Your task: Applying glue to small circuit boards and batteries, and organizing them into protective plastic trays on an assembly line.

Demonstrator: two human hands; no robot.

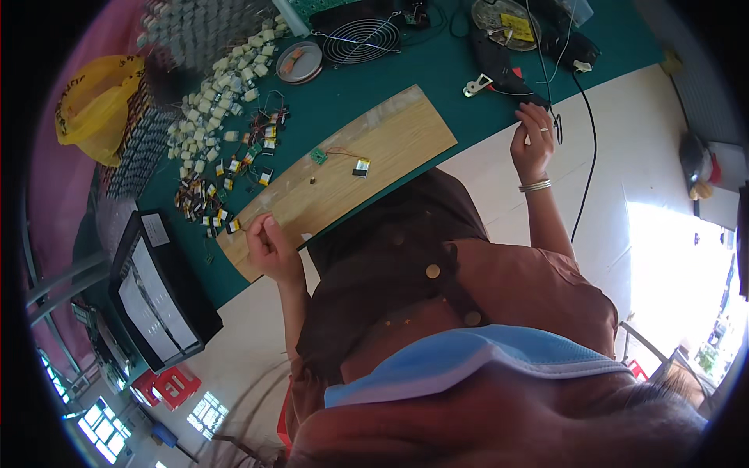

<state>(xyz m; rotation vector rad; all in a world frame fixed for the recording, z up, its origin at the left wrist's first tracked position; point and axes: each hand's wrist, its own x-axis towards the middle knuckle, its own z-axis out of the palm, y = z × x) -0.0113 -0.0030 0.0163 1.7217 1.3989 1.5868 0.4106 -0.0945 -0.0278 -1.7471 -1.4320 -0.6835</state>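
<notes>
My left hand rests at the left end of a wooden board, its fingers curled in; anything between them is hidden. On the board lies a small green circuit board, joined by thin red wires to a small silver battery with a yellow end. A tiny dark piece sits beside them. Off the table's front edge, my right hand has its fingers loosely extended, close to the handle end of a black glue gun. Whether they touch it is unclear.
Several loose batteries and a heap of pale wired blocks lie left on the green table. A black box stands at the left edge. Behind are a fan grille, a round dish and hanging cords.
</notes>
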